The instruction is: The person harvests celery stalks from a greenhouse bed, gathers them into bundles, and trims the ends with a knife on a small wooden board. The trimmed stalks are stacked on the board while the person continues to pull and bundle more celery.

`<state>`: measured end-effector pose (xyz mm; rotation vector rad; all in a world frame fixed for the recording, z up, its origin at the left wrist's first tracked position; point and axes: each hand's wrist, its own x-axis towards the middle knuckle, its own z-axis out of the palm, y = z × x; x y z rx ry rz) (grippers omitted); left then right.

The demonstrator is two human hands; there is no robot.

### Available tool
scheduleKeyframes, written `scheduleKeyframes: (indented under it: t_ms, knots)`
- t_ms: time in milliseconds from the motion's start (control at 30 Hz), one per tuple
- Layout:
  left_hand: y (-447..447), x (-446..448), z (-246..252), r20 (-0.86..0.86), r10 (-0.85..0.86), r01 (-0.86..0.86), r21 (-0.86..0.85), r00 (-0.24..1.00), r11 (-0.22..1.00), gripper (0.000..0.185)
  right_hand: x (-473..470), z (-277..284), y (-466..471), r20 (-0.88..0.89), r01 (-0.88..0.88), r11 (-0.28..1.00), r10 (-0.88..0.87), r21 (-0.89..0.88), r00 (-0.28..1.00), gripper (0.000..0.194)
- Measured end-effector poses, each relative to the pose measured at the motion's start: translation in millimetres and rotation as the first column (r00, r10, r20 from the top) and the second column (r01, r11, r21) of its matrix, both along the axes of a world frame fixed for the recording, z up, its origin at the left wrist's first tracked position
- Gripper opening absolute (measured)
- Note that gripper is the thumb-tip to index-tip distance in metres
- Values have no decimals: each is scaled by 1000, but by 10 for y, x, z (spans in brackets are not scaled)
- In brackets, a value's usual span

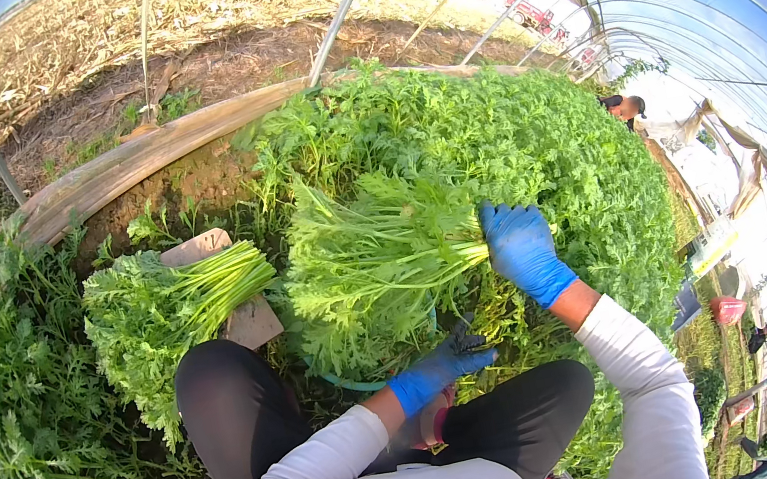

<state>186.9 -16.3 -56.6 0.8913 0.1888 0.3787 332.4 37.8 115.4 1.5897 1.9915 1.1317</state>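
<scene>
My right hand (526,250), in a blue glove, grips a bunch of leafy chrysanthemum greens (385,247) by its stem ends. The leaves fan out to the left. Lower down, my left hand (446,364), also blue-gloved with dark patches at the fingers, has its fingers apart and nothing visible in them. It is just below the held bunch, above yellowish stems (507,318). Under the leaves shows the curved teal rim of a container (350,382), mostly hidden. To the left, a neat bundle of cut greens (165,299) lies across a pale board (253,324), stems pointing right.
Dense growing greens (508,120) spread ahead and to the right, more (8,363) to the left. A rolled plastic sheet (114,178) edges the bed beside metal hoop poles (346,13). Other people (624,108) are farther right, near a red sack (728,309).
</scene>
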Motion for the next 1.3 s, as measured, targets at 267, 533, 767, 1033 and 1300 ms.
scheduleKeyframes:
  t_ms: [267,533,767,1033,1300]
  knots:
    - [436,-290,532,382,439,-88,-665,813,742,78,-84,-160,-180,-167,-43,997,54,68,984,58]
    - [854,-515,274,369,632,-176,-755,681,631,79,-421,-552,-551,-417,-38,999,45,23,908,71]
    - [1077,-698,182,397,639,-382,-555,659,739,67,-606,-947,-714,-496,58,998,-59,-18,866,69]
    - [1112,-783,181,301,661,-441,-551,688,709,62,-557,-1021,-729,-644,-26,998,-16,-55,765,60]
    - [1162,-767,195,306,709,-545,-474,635,692,66,-566,-1184,-783,-843,20,996,-80,-82,532,47]
